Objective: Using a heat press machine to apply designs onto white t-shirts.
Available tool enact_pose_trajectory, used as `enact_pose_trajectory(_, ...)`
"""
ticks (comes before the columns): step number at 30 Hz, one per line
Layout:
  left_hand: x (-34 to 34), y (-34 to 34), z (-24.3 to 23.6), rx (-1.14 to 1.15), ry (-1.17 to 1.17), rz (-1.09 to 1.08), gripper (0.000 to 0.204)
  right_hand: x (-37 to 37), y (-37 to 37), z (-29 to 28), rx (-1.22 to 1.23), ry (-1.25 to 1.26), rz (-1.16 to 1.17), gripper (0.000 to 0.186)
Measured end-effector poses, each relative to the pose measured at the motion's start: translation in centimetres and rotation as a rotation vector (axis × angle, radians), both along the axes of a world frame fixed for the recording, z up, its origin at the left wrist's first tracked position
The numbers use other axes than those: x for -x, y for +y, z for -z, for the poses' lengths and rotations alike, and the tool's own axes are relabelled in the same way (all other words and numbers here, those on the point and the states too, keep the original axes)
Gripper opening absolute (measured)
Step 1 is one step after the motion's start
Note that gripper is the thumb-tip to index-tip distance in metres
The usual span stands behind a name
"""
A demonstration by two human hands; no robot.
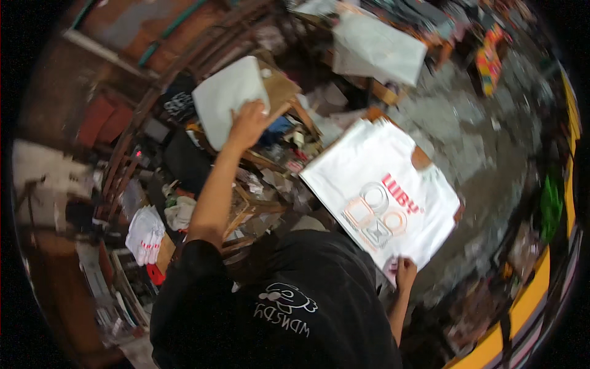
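A white plastic bag [344, 178] with red lettering and printed ring and square shapes lies spread out flat at centre right. My right hand [404, 272] is closed on its near corner, fingers pinched together. At upper left, my left hand [248, 125] rests on the edge of a blank white sheet [221, 92], its fingers apart. That sheet lies beside a brown board [279, 89] on a cluttered wooden stand. Whether the sheet is a bag or a stack of them, I cannot tell.
Another white sheet [378, 52] lies on a support at the back. Folded white bags [146, 234] sit at the left. A wooden frame [246, 209] with scraps stands between my arms. A yellow edge [528, 289] curves along the right, near a green bag [551, 209].
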State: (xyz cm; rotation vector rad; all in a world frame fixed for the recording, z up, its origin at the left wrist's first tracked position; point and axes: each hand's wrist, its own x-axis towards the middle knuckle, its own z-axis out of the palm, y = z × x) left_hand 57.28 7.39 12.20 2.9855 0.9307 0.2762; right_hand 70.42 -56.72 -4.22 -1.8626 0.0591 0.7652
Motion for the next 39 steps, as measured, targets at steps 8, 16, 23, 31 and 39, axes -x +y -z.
enact_pose_trajectory(8,-1.7,3.6,1.8,-0.029,0.024,0.228,0.068,-6.2,7.6,1.4,0.582,-0.873,-0.352,0.064)
enact_pose_trajectory(16,-2.7,1.1,1.9,-0.233,0.055,0.221,0.059,-7.5,13.2,4.1,0.810,-0.726,-0.352,0.089)
enact_pose_trajectory(23,-3.5,1.1,2.9,-0.327,0.047,0.200,0.051,-6.7,12.9,4.2,0.742,-0.699,-0.358,0.084)
enact_pose_trajectory(31,-2.4,3.2,3.6,-0.298,0.090,0.144,0.053,-4.2,13.3,4.8,0.616,-0.623,-0.319,0.083)
enact_pose_trajectory(39,-1.3,5.1,3.5,-0.148,0.082,0.005,0.055,-1.3,13.4,5.6,0.512,-0.530,-0.319,0.087)
